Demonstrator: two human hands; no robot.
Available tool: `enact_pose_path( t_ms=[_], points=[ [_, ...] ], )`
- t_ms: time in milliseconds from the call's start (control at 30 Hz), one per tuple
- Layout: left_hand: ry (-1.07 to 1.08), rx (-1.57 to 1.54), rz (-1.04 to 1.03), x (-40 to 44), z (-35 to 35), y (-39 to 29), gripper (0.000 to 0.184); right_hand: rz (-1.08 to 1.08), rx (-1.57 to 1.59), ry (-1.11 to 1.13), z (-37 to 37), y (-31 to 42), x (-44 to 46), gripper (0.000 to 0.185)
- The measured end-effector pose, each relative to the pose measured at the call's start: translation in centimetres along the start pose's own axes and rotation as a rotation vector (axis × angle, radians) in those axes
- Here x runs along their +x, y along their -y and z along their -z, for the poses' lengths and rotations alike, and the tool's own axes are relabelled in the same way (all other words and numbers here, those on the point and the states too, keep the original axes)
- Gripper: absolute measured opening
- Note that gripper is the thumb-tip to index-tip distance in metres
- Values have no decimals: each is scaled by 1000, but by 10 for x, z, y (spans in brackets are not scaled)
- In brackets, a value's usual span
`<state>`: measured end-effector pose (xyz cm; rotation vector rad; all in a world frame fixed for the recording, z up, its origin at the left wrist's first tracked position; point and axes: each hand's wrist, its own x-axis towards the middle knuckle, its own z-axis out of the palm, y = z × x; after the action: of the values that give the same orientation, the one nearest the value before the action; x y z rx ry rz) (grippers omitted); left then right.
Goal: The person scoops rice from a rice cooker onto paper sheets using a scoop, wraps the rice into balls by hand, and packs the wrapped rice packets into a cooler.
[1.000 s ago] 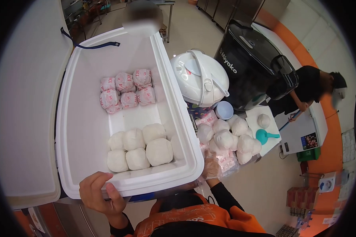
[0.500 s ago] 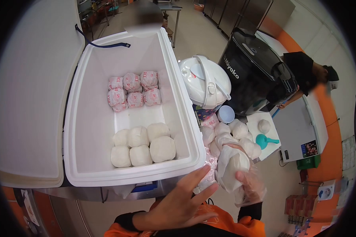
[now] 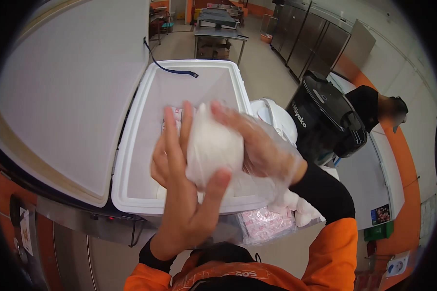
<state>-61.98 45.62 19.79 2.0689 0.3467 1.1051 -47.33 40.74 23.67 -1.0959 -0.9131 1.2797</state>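
Observation:
A white wrapped ball (image 3: 215,148) is held up between both hands, over the open white cooler box (image 3: 140,207). My left hand (image 3: 182,179), bare, cups its left side and underside, with the thumb in front. In a clear plastic glove, my right hand (image 3: 260,145) grips the ball from the right. Most of the cooler's contents are hidden behind the hands; part of a pink-printed wrapped ball (image 3: 177,114) shows past the left fingers. Right of the box lie more white wrapped balls (image 3: 303,211) and a pack of pink-printed wrappers (image 3: 267,223).
The cooler's raised lid (image 3: 73,97) stands at the left. A white lidded pot (image 3: 279,116) and a large black Miyako cooker (image 3: 325,114) stand to the right. Beyond them a person in black (image 3: 369,104) leans near a white chest. A steel table (image 3: 218,31) stands farther back.
Both hands have risen over the cooler with the white ball between them. The left hand has joined the right on it. The view has tilted up, showing more of the room.

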Motion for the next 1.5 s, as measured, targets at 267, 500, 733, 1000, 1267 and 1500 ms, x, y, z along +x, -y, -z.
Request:
enact_pose_path(
  t_ms=[267, 500, 733, 1000, 1267, 1500],
  points=[
    [-368, 118, -173, -39, 21, 41, 91, -282, -300, 192, 42, -38, 168, 67],
    [-316, 223, -263, -61, 17, 84, 64, -713, -1034, 230, 66, -137, 227, 63],
    [-274, 299, -217, -61, 14, 83, 45, -556, -1289, 362, 99, -262, 252, 55],
    [-293, 389, -204, -60, 12, 82, 40, -360, -1545, 416, 134, -353, 321, 43],
    [-433, 87, -441, -80, 10, 67, 27, 887, -1658, 325, 57, -49, 114, 5],
    [1297, -796, 380, -100, -55, 40, 34, -417, -1048, -444, 91, -5, -159, 37]
  ],
)
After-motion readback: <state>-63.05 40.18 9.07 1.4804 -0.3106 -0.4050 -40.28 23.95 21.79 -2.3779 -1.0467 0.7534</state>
